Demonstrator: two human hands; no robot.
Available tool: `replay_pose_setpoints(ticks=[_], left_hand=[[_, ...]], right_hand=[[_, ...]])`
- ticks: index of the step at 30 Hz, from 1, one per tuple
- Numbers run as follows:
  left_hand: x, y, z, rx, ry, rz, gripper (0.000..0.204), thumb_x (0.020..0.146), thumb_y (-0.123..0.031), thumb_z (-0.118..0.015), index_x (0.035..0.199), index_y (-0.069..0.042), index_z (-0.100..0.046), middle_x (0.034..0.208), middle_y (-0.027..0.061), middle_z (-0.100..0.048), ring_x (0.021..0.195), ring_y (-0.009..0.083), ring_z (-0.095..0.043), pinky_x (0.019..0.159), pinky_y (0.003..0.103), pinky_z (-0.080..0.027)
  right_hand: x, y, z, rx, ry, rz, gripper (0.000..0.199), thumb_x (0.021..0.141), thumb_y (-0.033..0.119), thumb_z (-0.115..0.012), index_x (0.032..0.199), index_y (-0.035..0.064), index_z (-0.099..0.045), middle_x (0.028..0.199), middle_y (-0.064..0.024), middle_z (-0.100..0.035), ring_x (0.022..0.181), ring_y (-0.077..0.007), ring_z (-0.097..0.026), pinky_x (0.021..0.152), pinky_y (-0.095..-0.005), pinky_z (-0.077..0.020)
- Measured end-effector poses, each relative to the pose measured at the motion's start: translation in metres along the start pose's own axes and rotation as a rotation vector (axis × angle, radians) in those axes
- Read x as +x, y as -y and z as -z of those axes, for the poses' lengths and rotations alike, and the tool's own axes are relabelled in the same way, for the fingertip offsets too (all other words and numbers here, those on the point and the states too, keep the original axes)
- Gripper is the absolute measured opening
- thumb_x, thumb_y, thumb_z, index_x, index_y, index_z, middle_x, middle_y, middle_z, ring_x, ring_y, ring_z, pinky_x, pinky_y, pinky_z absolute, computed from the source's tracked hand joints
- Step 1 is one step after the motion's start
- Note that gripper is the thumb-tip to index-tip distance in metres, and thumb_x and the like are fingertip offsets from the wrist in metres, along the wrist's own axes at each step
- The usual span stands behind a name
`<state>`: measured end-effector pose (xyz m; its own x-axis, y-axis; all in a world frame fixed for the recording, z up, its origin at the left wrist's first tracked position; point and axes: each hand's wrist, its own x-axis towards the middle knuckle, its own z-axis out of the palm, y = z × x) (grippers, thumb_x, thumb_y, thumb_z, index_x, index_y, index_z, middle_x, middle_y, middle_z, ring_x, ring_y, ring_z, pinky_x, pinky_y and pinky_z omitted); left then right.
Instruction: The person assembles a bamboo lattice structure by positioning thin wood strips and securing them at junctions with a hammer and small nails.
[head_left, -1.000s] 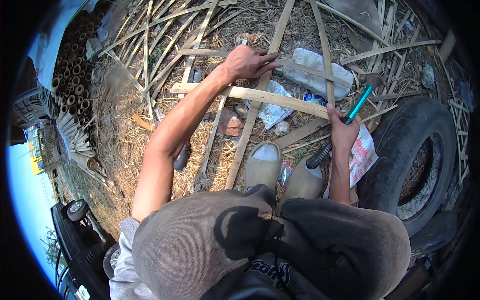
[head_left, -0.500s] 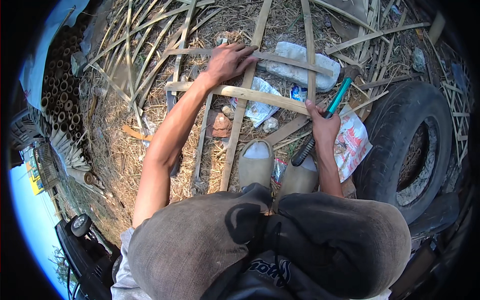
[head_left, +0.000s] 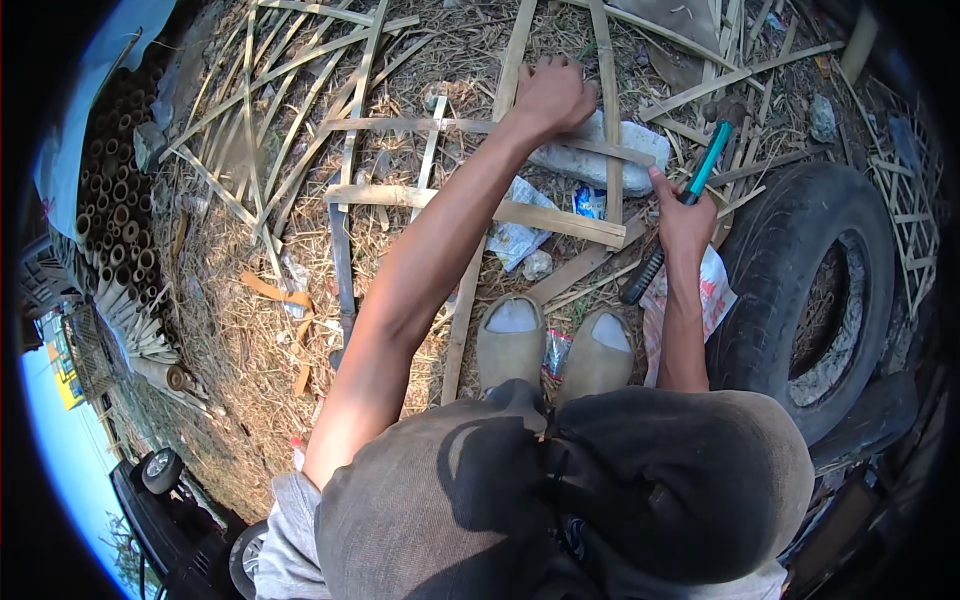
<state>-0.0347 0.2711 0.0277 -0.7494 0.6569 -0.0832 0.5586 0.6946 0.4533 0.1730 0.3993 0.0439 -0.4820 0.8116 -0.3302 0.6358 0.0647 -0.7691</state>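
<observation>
Reaching far forward with the arm nearly straight, the left hand presses palm-down, fingers spread flat, on a bamboo slat lying across the frame of split strips, just beside a pale stone block. The right hand is closed around a tool with a teal and black handle, held slanted so its teal end points up and away and its black end hangs down toward the ground, near the old tyre.

Compared with half a second earlier, the left hand sits further up the frame and the right hand has lifted the tool a little higher, closer to the wide cross slat.

The tool's working tip is too small to make out, and the left fingertips are partly lost against the straw. The person's knees hide the ground below the two shoes.
</observation>
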Motion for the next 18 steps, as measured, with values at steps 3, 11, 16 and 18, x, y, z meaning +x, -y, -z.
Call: replay_pose_setpoints(ticks=[3, 11, 16, 18], left_hand=[[0.0, -0.023, -0.012, -0.075, 0.008, -0.028, 0.062, 0.096, -0.055, -0.059, 0.122, 0.001, -0.07, 0.121, 0.0226, -0.067, 0.124, 0.0412, -0.058, 0.107, 0.061, -0.038], [-0.054, -0.013, -0.034, -0.089, -0.202, -0.402, 0.047, 0.081, -0.048, -0.083, 0.105, -0.008, -0.078, 0.11, 0.0069, -0.07, 0.112, 0.0298, -0.06, 0.097, 0.047, -0.046], [-0.056, -0.016, -0.042, -0.116, -0.228, -0.367, 0.037, 0.081, -0.044, -0.083, 0.097, -0.011, -0.08, 0.102, 0.0038, -0.071, 0.105, 0.0263, -0.062, 0.092, 0.045, -0.047], [-0.056, -0.015, -0.042, -0.123, -0.234, -0.357, 0.036, 0.081, -0.045, -0.083, 0.094, -0.011, -0.081, 0.1, 0.0036, -0.071, 0.104, 0.0258, -0.062, 0.09, 0.044, -0.047]], right_hand=[[0.046, 0.035, 0.008, -0.213, -0.016, 0.104, 0.054, 0.074, 0.047, -0.091, 0.08, -0.0039, -0.074, 0.075, -0.0177, -0.074, 0.071, -0.0301, -0.073, 0.072, -0.0412, -0.0568], [0.088, 0.059, -0.068, -0.46, 0.204, 0.27, 0.057, 0.073, 0.05, -0.089, 0.087, -0.0046, -0.077, 0.091, -0.0296, -0.074, 0.087, -0.0448, -0.075, 0.079, -0.0487, -0.059], [0.1, 0.058, -0.061, -0.433, 0.183, 0.286, 0.048, 0.076, 0.036, -0.085, 0.091, -0.0079, -0.076, 0.094, -0.032, -0.073, 0.091, -0.0465, -0.074, 0.081, -0.0494, -0.0589], [0.101, 0.059, -0.056, -0.407, 0.181, 0.271, 0.045, 0.076, 0.032, -0.084, 0.092, -0.0095, -0.075, 0.094, -0.0334, -0.072, 0.092, -0.0475, -0.073, 0.082, -0.0495, -0.0589]])
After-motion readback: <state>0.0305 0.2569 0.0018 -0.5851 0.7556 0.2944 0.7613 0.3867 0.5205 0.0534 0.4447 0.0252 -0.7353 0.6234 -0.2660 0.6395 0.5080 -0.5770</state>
